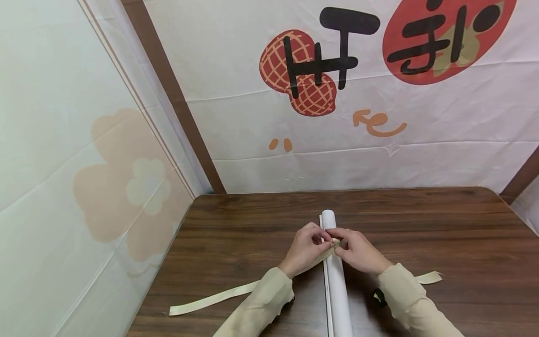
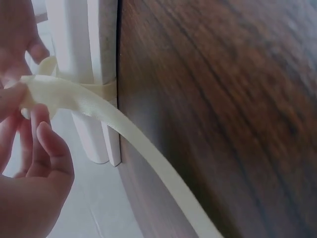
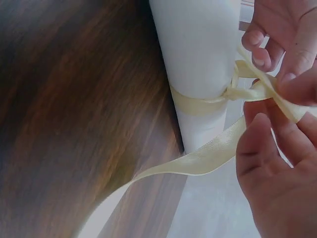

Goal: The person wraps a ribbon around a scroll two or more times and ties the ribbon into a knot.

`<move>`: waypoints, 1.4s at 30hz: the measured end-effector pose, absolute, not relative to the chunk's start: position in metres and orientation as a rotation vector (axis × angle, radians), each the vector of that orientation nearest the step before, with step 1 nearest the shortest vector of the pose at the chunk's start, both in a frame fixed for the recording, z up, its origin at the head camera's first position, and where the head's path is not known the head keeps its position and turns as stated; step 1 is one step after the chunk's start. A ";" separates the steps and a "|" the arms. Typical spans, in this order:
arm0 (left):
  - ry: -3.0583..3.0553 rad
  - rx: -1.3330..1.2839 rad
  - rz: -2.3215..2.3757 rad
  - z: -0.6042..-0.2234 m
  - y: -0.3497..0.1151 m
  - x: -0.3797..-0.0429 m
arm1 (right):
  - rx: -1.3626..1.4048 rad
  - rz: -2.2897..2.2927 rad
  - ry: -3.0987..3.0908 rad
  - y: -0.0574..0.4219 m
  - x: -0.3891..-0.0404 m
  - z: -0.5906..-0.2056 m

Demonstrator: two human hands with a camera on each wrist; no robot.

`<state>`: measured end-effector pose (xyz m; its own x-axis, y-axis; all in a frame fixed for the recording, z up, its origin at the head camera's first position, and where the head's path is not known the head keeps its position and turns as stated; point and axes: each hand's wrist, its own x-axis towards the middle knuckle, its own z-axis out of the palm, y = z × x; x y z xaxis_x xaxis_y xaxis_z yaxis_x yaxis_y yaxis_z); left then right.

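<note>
A long white roll [image 1: 334, 285] lies on the table, with a narrow white edge [image 1: 328, 290] along its left side. A cream ribbon [image 3: 198, 105] loops round it and is knotted at the side, with a loop standing out from the knot. My left hand [image 1: 309, 245] pinches the ribbon over the roll. Close beside it, my right hand [image 1: 360, 250] also pinches the ribbon between thumb and fingers. In the left wrist view, one ribbon tail [image 2: 143, 144] runs away from the left fingers. The other tail [image 3: 198, 161] trails past the right hand.
On the dark wood-grain table [image 1: 236, 234], one ribbon end [image 1: 181, 310] lies at the left and another [image 1: 429, 277] at the right. A small dark object [image 1: 379, 297] sits by the right sleeve. Behind the table hangs a printed white cloth [image 1: 244, 117].
</note>
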<state>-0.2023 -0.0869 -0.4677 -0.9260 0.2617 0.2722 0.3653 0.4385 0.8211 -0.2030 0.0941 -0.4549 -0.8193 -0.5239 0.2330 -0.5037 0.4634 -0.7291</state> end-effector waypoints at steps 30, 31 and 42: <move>-2.440 -0.161 -2.488 -0.462 -0.089 -0.213 | -0.881 -1.408 2.731 0.093 -0.201 -0.456; -2.418 -0.139 -2.534 -0.463 -0.089 -0.213 | -0.885 -1.415 2.723 0.093 -0.201 -0.456; -2.052 -0.037 -2.966 -0.463 -0.095 -0.214 | -0.830 -1.426 2.779 0.094 -0.202 -0.455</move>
<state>-0.2142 -0.0948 -0.4627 -0.8935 0.3800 -0.2393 -0.3581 -0.2811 0.8904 -0.2017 0.0945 -0.4554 -0.8642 -0.4008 0.3043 -0.4809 0.4797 -0.7339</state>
